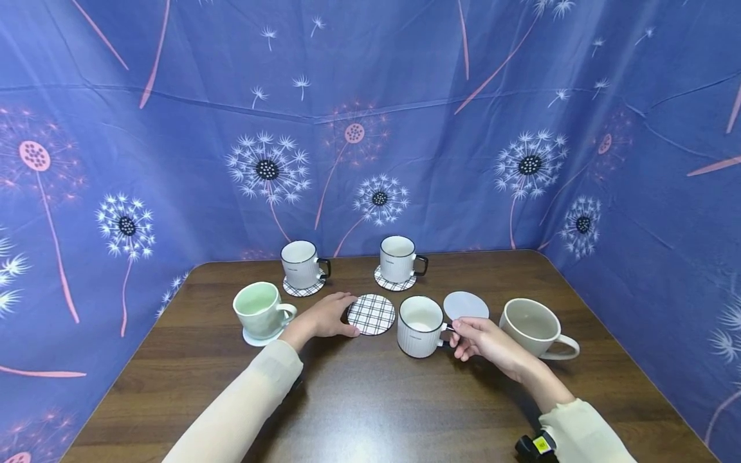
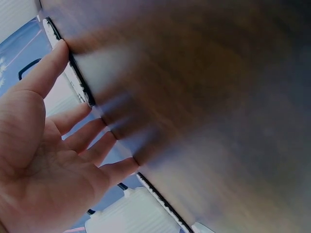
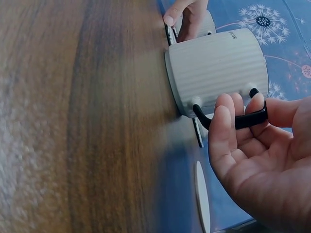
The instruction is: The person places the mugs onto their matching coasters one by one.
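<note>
My right hand (image 1: 489,345) grips the black handle (image 3: 250,119) of a white ribbed mug (image 1: 418,334) with a dark rim. The mug is upright, close over the table just right of a round plaid coaster (image 1: 372,314). At that coaster's left edge lies my left hand (image 1: 330,316), thumb and forefinger spread along the rim and the other fingers fairly straight. In the left wrist view, the thumb and forefinger tips touch the coaster's dark edge (image 2: 74,68). A plain pale round coaster (image 1: 465,305) lies behind my right hand.
Two matching white mugs, one at back left (image 1: 299,265) and one at back centre (image 1: 397,260), stand on plaid coasters. A green mug (image 1: 257,312) sits on a pale coaster at left. A wide beige cup (image 1: 529,326) stands at right. Patterned blue cloth (image 1: 440,180) hangs behind the table.
</note>
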{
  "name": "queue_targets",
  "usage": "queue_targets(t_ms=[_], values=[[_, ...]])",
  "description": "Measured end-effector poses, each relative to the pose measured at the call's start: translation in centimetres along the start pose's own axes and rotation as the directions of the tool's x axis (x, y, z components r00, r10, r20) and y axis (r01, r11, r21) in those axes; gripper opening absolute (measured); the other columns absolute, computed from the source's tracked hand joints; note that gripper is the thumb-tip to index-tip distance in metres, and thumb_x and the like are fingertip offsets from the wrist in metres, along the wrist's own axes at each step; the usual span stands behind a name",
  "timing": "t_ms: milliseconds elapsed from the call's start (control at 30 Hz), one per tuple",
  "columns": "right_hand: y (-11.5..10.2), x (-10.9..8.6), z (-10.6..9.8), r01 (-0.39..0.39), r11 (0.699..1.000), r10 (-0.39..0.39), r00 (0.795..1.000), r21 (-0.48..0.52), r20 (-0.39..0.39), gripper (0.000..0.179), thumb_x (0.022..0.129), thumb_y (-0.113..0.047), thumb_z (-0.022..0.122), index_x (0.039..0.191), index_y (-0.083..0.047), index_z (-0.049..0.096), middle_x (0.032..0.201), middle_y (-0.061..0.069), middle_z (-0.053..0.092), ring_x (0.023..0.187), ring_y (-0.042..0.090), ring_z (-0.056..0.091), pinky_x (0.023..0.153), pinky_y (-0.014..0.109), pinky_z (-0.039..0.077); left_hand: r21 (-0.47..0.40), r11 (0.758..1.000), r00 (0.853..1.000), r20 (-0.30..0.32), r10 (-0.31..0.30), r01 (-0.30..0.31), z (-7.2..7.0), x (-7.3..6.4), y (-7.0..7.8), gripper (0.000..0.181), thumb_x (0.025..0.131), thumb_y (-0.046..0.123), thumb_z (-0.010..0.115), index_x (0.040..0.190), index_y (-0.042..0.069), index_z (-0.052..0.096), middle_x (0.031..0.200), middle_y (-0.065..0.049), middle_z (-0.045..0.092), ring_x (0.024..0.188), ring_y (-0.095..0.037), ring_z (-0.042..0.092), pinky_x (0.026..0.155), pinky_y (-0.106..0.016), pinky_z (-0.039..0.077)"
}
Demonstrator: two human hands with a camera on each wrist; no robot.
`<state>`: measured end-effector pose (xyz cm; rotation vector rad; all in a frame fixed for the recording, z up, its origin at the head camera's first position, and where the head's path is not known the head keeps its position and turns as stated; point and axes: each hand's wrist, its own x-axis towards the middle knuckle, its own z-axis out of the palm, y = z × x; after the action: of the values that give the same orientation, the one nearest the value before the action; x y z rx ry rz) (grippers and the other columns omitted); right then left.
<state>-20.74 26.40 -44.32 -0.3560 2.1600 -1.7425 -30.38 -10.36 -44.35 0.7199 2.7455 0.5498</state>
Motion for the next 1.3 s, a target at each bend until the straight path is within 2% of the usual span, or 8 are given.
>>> queue_targets(t_ms=[333, 833, 1067, 1300], values=[[0.0, 0.1, 0.0, 0.045, 0.999, -0.044, 0.999, -0.029, 0.033, 0.045, 0.117, -0.021, 0.039, 0.108, 0.022, 0.051, 0.095, 0.009, 0.06, 0.081, 0.014, 0.067, 0.076, 0.028, 0.059, 0.009, 1.0, 1.0, -0.002, -0.011, 0.012, -0.1, 0.0, -0.3, 0.082, 0.092, 0.04, 0.084, 0.158, 0.005, 0.048, 0.166, -0.021, 0.04, 0.156, -0.038, 0.035, 0.126, -0.052, 0.032], [-0.3, 0.4, 0.1, 0.056, 0.998, -0.056, 0.998, -0.022, 0.028, 0.046, 0.117, -0.021, 0.038, 0.109, 0.023, 0.05, 0.097, 0.01, 0.06, 0.084, 0.015, 0.069, 0.079, 0.028, 0.06, 0.013, 1.0, 1.0, -0.012, 0.008, -0.008, 0.0, 0.0, -0.5, 0.083, 0.092, 0.041, 0.083, 0.158, 0.005, 0.048, 0.166, -0.022, 0.041, 0.155, -0.039, 0.036, 0.126, -0.052, 0.033], [-1.1, 1.1, 0.2, 0.064, 0.998, -0.063, 0.998, -0.025, 0.011, 0.042, 0.117, -0.019, 0.037, 0.106, 0.02, 0.051, 0.096, 0.011, 0.06, 0.083, 0.015, 0.069, 0.078, 0.028, 0.06, 0.013, 1.0, 1.0, -0.009, 0.0, 0.001, -0.1, -0.1, -0.4, 0.083, 0.092, 0.04, 0.083, 0.158, 0.006, 0.048, 0.166, -0.022, 0.041, 0.155, -0.039, 0.036, 0.126, -0.052, 0.033], [-1.4, 1.9, 0.5, 0.067, 0.998, -0.067, 0.998, -0.013, 0.007, 0.037, 0.117, -0.019, 0.036, 0.101, 0.008, 0.055, 0.096, 0.009, 0.059, 0.082, 0.014, 0.068, 0.078, 0.028, 0.059, 0.002, 1.0, 1.0, -0.008, 0.0, 0.0, -0.1, -0.1, -0.3, 0.083, 0.092, 0.04, 0.083, 0.158, 0.006, 0.048, 0.166, -0.022, 0.04, 0.155, -0.039, 0.036, 0.126, -0.052, 0.033]])
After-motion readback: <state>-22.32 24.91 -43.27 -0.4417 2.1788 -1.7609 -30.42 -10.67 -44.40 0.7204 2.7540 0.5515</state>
